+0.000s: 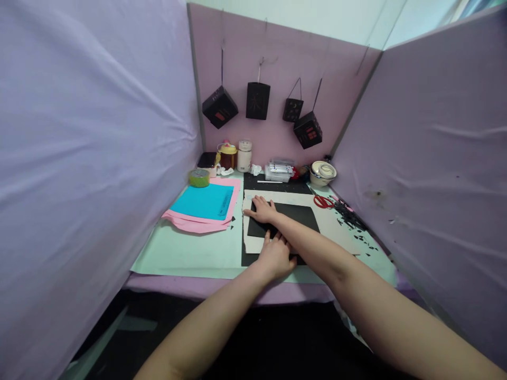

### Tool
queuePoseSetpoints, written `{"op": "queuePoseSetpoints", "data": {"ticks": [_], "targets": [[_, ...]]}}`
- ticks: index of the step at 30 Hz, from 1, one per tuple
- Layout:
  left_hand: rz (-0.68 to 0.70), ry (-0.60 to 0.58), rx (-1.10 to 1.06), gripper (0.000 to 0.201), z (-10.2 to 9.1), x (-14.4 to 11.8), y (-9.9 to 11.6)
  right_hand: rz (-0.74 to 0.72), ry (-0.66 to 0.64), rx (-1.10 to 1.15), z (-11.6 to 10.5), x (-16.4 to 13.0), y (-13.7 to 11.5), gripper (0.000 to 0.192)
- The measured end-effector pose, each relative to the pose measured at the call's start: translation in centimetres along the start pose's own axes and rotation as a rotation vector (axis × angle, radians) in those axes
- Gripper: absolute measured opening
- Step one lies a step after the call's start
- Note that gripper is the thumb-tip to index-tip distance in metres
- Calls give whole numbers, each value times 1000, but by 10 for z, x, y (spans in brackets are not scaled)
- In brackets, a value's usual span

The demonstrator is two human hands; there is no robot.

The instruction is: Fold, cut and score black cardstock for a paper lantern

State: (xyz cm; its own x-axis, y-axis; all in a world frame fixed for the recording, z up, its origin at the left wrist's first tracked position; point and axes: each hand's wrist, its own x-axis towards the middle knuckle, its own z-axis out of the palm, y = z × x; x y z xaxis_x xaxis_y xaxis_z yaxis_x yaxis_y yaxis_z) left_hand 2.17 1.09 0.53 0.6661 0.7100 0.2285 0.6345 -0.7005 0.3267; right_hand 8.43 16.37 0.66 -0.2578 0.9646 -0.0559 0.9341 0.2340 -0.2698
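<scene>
Right grip (262,210) lies palm down with fingers spread on the upper left part of a black sheet (303,217), its thumb reaching past the sheet's left edge onto the white board (336,232) beneath. Left grip (275,256), fingers likewise spread, sits at the sheet's near edge, fingertips on the black and palm nearer the body, under the right forearm. Board and sheet rest on the bench (190,256), red scissors (324,202) just beyond the board's far right corner.
</scene>
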Motion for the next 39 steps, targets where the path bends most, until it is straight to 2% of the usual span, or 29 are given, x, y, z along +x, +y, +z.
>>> {"op": "queuePoseSetpoints", "data": {"ticks": [10,15,20,27,34,39], "targets": [[-10,-16,33,60,1,2,1,-7,31,29,1,-2,-1,79],[0,-14,17,60,2,2,-1,-8,141,66,6,-4,1,81],[12,-13,16,56,0,2,0,-10,184,41,6,-5,2,78],[4,3,-26,58,0,1,-1,57,392,-62,5,-12,-7,65],[5,16,-39,54,2,0,-1,102,387,-63,6,-13,-7,56],[14,35,-32,54,2,0,-1,157,434,-95,7,-14,-9,60]]}}
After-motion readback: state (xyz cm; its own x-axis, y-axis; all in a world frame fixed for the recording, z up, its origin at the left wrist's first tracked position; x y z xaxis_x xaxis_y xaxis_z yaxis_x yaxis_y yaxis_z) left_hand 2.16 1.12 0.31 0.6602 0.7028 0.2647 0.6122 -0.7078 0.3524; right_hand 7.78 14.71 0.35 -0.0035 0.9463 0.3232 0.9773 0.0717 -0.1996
